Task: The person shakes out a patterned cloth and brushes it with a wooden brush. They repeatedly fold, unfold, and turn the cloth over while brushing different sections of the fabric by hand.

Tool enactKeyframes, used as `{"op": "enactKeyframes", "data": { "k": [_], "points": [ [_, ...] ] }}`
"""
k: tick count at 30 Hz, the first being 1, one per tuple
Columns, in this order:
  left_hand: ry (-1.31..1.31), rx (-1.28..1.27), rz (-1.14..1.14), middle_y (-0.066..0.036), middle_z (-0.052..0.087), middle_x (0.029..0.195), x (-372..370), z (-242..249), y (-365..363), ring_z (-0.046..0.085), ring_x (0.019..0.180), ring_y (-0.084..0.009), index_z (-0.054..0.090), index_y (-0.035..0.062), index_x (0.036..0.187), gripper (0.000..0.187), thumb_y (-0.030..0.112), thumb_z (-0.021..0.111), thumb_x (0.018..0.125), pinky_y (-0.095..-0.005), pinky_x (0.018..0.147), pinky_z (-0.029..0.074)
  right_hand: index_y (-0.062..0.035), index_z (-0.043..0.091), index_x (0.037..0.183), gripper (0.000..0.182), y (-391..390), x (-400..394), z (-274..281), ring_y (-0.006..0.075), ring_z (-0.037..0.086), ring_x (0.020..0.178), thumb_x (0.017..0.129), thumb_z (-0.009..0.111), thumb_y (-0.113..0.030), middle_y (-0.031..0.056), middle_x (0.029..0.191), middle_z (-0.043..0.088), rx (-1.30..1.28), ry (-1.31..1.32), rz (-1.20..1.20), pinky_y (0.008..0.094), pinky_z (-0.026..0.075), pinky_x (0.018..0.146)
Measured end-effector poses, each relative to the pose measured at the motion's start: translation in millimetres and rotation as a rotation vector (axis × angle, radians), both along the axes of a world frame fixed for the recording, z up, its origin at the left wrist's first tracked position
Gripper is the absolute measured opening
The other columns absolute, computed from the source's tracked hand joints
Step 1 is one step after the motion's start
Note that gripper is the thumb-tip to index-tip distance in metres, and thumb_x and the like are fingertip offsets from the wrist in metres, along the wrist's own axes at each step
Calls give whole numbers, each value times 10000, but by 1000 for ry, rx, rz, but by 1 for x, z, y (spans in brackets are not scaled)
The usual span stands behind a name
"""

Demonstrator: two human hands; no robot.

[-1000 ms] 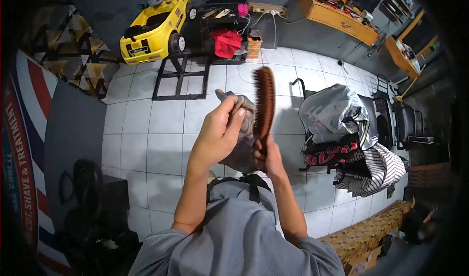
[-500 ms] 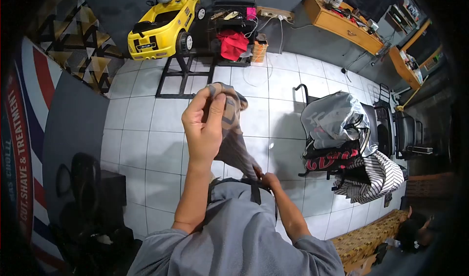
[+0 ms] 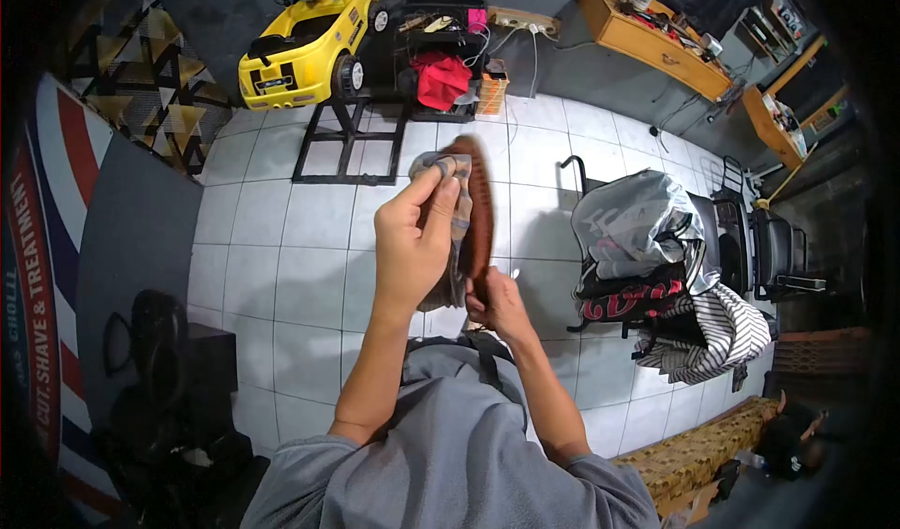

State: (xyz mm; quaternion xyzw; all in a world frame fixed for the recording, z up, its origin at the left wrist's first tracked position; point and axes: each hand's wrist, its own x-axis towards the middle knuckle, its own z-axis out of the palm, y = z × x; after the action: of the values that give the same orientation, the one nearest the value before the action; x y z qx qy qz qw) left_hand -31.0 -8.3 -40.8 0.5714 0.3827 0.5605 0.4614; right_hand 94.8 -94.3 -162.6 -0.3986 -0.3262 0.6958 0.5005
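Pinched between thumb and fingers of my left hand (image 3: 412,229) is the top of a grey-brown patterned cloth (image 3: 461,190), which hangs down in front of me over the floor. My right hand (image 3: 502,304), lower and to the right, is closed round the lower end of a long reddish-brown brush (image 3: 481,210). The brush is upright, slightly blurred, and lies along the right side of the cloth. Its ridged face shows beside the cloth, and its upper end rises above my left fingertips. Part of the cloth is hidden behind my left hand and the brush.
A yellow toy car (image 3: 309,46) stands at the back over a black metal frame (image 3: 347,145). Beside it is a black shelf (image 3: 441,112) with a red cloth (image 3: 441,79). To my right, a chair carries a silver cover (image 3: 628,220) and a striped cloth (image 3: 722,337). A person (image 3: 792,440) is at lower right.
My right hand has risen from near my waist, bringing the brush up beside the cloth. My left hand has shifted slightly right and down, still pinching the cloth.
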Motion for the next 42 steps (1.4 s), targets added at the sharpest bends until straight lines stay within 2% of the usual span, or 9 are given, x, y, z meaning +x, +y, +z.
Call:
{"op": "enactKeyframes", "data": {
  "k": [6,13,18,20,22,25,29,35,42],
  "points": [
    [-231,53,-43,-47,632,863,-17,7,8,552,751,-58,595,-63,1000,185,84,503,933,-187,662,453,18,654,775,641,-29,43,-251,290,632,610,892,413,-564,173,664,634,-63,-1300,214,383,478,558],
    [-368,41,31,-78,641,885,-30,21,13,603,768,-103,578,-30,977,149,66,471,938,-231,713,493,-2,668,948,594,-127,89,-287,430,586,956,876,414,-534,278,974,615,-593,-1507,393,482,469,809],
    [-210,-80,21,-38,625,835,-22,21,10,579,710,-64,602,-54,1014,190,86,506,930,-201,644,493,30,646,882,560,-86,76,-244,432,599,877,910,393,-470,311,846,595,-585,-1378,-122,505,454,762],
    [-165,-137,-52,-26,627,818,-18,14,11,573,697,-51,618,-67,1038,205,71,526,918,-193,612,492,16,570,696,549,-60,70,-234,298,566,519,943,389,-440,182,569,559,-307,-1153,-439,418,433,518],
    [-78,-164,-110,-31,634,826,-13,4,11,575,701,-52,613,-70,1055,212,63,523,916,-200,598,495,-111,435,683,445,-28,43,-129,55,324,412,959,382,-456,-56,544,358,-282,-439,-473,229,233,369],
    [11,-221,-174,-39,643,825,-5,3,7,562,688,-44,616,-74,1056,214,56,527,910,-203,588,493,-108,441,796,410,-13,13,-16,53,259,399,967,339,-466,-34,555,332,-145,-37,-331,217,185,356],
    [67,-135,-59,-26,623,779,0,0,4,540,672,-36,624,-69,1033,205,71,548,905,-210,608,510,-105,451,837,404,-9,-18,12,56,260,414,964,344,-473,-39,551,311,-173,90,-109,211,189,372],
    [-346,-79,93,-57,641,888,-11,23,16,619,753,-102,607,-49,1084,238,103,554,909,-239,652,547,2,632,824,457,-25,5,-179,335,632,711,939,420,-386,214,771,630,28,-1315,231,439,472,647],
    [-411,-67,148,-80,630,949,-29,27,19,630,797,-123,576,-52,1127,250,67,528,913,-257,710,558,13,643,908,559,-88,64,-270,385,638,807,890,443,-508,250,840,637,-536,-1478,221,460,494,706]
  ]
}}
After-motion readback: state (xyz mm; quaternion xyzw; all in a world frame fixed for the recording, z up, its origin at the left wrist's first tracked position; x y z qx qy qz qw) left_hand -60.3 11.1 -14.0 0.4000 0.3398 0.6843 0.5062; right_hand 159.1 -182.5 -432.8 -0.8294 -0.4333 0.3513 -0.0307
